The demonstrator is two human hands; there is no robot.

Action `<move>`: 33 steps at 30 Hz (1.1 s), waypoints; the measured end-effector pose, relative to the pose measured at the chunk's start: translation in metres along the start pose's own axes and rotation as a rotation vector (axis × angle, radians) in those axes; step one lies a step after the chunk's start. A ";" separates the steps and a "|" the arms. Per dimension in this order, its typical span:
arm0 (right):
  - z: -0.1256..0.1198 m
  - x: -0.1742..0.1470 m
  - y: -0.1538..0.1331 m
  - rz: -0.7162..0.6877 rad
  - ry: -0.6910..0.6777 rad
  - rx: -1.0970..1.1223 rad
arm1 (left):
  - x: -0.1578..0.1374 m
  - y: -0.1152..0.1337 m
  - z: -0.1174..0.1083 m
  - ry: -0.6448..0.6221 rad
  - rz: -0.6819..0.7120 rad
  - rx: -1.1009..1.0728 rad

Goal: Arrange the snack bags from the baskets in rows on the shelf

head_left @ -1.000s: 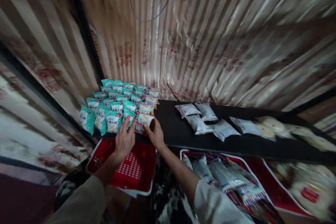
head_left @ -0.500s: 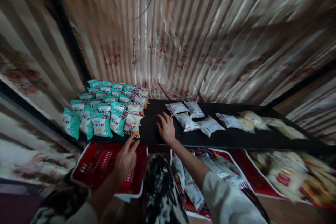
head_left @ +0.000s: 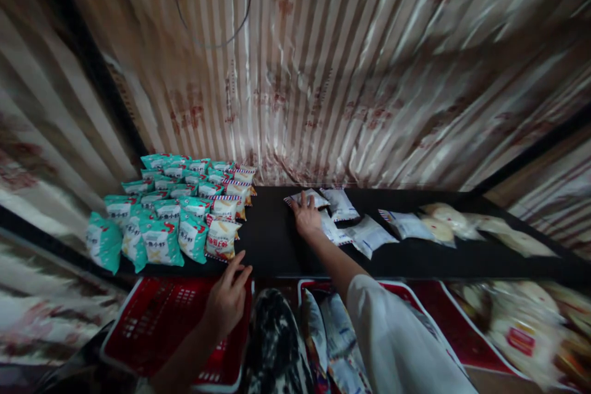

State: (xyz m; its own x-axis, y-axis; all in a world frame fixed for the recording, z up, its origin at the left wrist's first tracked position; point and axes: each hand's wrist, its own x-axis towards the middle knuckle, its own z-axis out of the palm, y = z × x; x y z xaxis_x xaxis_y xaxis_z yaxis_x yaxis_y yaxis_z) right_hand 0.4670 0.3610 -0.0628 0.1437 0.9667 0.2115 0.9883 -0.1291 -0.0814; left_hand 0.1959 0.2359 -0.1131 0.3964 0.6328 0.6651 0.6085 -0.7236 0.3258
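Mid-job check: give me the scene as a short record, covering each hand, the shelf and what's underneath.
Left hand: open, over a red basket, nearest the front cream packet
Right hand: fingers on a silver-white packet; grip unclear
Black shelf, left: teal packets in rows, cream ones along their right side
Black shelf, middle: more silver-white packets lying flat
Black shelf, right: clear packs of pale round items
Below: the middle basket holds packets
Backdrop: striped sheeting, red print
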 end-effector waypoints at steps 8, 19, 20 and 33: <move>-0.030 0.012 0.013 -0.089 0.004 0.003 | 0.028 0.004 0.010 0.004 0.029 -0.033; -0.089 0.029 0.037 0.160 -0.042 0.948 | 0.080 0.026 0.036 -0.026 -0.196 -0.209; -0.092 0.027 0.038 0.174 -0.094 1.043 | 0.085 0.027 0.038 -0.029 -0.248 -0.223; -0.084 0.017 0.024 0.194 -0.375 1.336 | 0.134 0.027 0.075 -0.045 -0.857 -0.668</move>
State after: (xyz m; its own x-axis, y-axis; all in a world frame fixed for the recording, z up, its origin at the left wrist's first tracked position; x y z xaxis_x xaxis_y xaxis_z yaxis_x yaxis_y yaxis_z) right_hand 0.4973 0.3557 0.0206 0.0386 0.9860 -0.1623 0.1289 -0.1660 -0.9777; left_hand 0.3172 0.3221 -0.0653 0.0510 0.9985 0.0217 0.2035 -0.0317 0.9786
